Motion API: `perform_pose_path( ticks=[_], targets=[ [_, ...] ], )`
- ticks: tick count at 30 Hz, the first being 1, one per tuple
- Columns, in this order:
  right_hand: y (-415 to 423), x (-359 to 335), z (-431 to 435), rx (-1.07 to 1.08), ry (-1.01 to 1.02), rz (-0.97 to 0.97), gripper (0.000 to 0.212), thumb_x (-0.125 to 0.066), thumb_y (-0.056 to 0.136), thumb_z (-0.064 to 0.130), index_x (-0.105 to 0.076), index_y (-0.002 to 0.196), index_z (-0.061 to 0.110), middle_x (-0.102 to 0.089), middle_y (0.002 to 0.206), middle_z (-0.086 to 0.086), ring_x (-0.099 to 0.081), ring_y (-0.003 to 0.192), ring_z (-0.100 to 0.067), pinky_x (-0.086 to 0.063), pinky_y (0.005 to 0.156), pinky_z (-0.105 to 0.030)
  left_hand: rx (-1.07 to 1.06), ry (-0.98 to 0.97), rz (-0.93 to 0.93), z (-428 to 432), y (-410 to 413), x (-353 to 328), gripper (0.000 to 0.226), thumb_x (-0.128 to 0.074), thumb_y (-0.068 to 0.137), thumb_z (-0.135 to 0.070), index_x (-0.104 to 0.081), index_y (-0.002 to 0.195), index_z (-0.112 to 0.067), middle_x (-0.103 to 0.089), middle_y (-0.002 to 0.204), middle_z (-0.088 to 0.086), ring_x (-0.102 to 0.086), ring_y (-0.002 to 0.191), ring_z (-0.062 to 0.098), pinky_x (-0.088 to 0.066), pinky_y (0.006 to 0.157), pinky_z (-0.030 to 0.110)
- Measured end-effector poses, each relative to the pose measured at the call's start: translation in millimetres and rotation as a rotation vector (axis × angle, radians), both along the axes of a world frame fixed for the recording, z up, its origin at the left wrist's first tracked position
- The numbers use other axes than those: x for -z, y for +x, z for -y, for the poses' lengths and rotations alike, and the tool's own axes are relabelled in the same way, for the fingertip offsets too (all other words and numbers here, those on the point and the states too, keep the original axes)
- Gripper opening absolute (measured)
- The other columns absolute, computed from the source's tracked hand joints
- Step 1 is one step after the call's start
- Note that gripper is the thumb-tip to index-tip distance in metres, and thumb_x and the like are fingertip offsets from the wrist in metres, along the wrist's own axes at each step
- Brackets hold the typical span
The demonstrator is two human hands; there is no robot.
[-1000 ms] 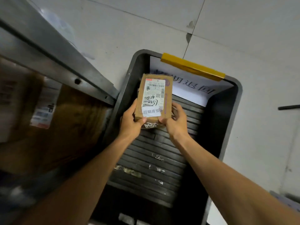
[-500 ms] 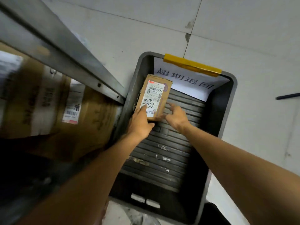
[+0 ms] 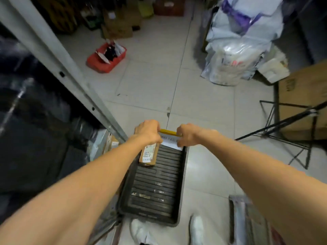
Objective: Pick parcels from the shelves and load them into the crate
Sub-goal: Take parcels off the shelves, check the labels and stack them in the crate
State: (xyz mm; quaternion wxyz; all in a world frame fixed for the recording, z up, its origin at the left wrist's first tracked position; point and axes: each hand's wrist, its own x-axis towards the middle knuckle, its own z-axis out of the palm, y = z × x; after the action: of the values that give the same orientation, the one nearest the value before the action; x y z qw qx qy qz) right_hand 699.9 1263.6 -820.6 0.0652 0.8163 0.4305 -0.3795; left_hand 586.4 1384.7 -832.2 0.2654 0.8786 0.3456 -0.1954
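A dark grey crate (image 3: pixel 182 183) with a ribbed floor lies on the tiled floor in front of me. A small brown cardboard parcel (image 3: pixel 148 155) with a white label rests inside it near the far left corner. My left hand (image 3: pixel 147 131) and my right hand (image 3: pixel 187 134) both grip the crate's far rim, on either side of its yellow strip (image 3: pixel 169 132). A white paper sign (image 3: pixel 170 143) sits just below that rim. More parcels (image 3: pixel 106 144) lie on the metal shelf (image 3: pixel 53 55) to my left.
A red basket (image 3: pixel 106 58) with small items stands on the floor ahead. Plastic bags (image 3: pixel 238 41) pile up at the right, beside a cardboard box (image 3: pixel 304 99) and a black tripod (image 3: pixel 290 124). My white shoes (image 3: pixel 196 230) stand at the crate's near end.
Both hands let go of the brown parcel, which now lies in the crate, and moved to grip the crate's far rim. The camera tilted up to show the room.
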Motion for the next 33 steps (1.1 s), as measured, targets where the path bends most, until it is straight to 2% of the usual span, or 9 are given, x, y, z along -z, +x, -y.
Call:
perform_pose_path(
  ticks=[3,8,14,18,22,24,27,30,33],
  targets=[
    [9,-99,22,-0.055,0.042,0.083,0.048,-0.065,0.086,0.031,-0.056,0.128,0.009,-0.06,0.125,-0.011,-0.056,0.113,-0.032,-0.049,0.095,-0.039,0.0,0.054,0.056,24,1,-94,0.044,-0.079,0.072,-0.029,-0.061,0.112,-0.022,-0.064,0.114,0.004,-0.061,0.106,0.026,-0.051,0.09,0.038],
    [-11,-237,67,-0.196,0.117,0.256,0.049,-0.066,0.085,0.033,-0.056,0.128,0.01,-0.059,0.122,-0.014,-0.057,0.109,-0.033,-0.051,0.091,-0.04,-0.055,0.17,0.143,75,-30,-234,0.039,-0.078,0.077,-0.032,-0.067,0.11,-0.014,-0.067,0.111,0.007,-0.063,0.101,0.028,-0.053,0.087,0.042],
    [-78,-352,106,-0.343,0.209,0.311,0.05,-0.068,0.083,0.035,-0.058,0.126,0.011,-0.06,0.122,-0.011,-0.059,0.106,-0.03,-0.052,0.091,-0.039,-0.165,0.207,0.18,140,-115,-350,0.034,-0.074,0.08,-0.032,-0.071,0.108,-0.011,-0.069,0.109,0.008,-0.065,0.099,0.026,-0.055,0.088,0.042],
    [-137,-404,123,-0.441,0.281,0.334,0.053,-0.068,0.084,0.038,-0.056,0.13,0.012,-0.059,0.123,-0.009,-0.056,0.096,-0.025,-0.046,0.075,-0.032,-0.266,0.23,0.219,173,-191,-392,0.03,-0.073,0.081,-0.032,-0.073,0.102,-0.01,-0.072,0.106,0.008,-0.067,0.096,0.023,-0.055,0.088,0.041],
    [-211,-441,140,-0.563,0.347,0.315,0.056,-0.066,0.086,0.035,-0.052,0.136,0.013,-0.055,0.132,-0.009,-0.056,0.108,-0.026,-0.043,0.076,-0.029,-0.377,0.276,0.271,208,-278,-421,0.024,-0.072,0.079,-0.031,-0.072,0.092,-0.011,-0.07,0.097,0.008,-0.066,0.088,0.023,-0.055,0.084,0.034],
    [-252,-454,151,-0.648,0.364,0.326,0.048,-0.065,0.085,0.036,-0.057,0.126,0.011,-0.058,0.122,-0.01,-0.057,0.102,-0.026,-0.049,0.077,-0.032,-0.437,0.304,0.267,229,-320,-429,0.027,-0.072,0.079,-0.033,-0.074,0.097,-0.014,-0.071,0.101,0.007,-0.066,0.092,0.023,-0.056,0.086,0.038],
    [-318,-464,169,-0.748,0.399,0.318,0.03,-0.068,0.082,0.038,-0.056,0.097,0.016,-0.057,0.098,-0.004,-0.055,0.084,-0.023,-0.047,0.07,-0.033,-0.53,0.345,0.251,264,-389,-433,0.025,-0.073,0.079,-0.036,-0.073,0.097,-0.018,-0.07,0.102,0.002,-0.065,0.088,0.018,-0.056,0.083,0.037],
    [-387,-470,188,-0.87,0.402,0.305,0.039,-0.068,0.085,0.039,-0.062,0.114,0.015,-0.059,0.104,-0.003,-0.058,0.095,-0.024,-0.048,0.08,-0.034,-0.652,0.359,0.219,302,-460,-436,0.031,-0.073,0.08,-0.037,-0.071,0.104,-0.018,-0.068,0.108,0.003,-0.065,0.093,0.02,-0.055,0.084,0.036],
    [-462,-476,205,-0.984,0.433,0.246,0.048,-0.067,0.087,0.037,-0.055,0.128,0.015,-0.058,0.121,-0.003,-0.056,0.108,-0.022,-0.047,0.089,-0.034,-0.809,0.379,0.166,344,-536,-444,0.039,-0.073,0.08,-0.037,-0.068,0.114,-0.02,-0.065,0.117,0.003,-0.063,0.102,0.022,-0.052,0.088,0.035]
  ],
)
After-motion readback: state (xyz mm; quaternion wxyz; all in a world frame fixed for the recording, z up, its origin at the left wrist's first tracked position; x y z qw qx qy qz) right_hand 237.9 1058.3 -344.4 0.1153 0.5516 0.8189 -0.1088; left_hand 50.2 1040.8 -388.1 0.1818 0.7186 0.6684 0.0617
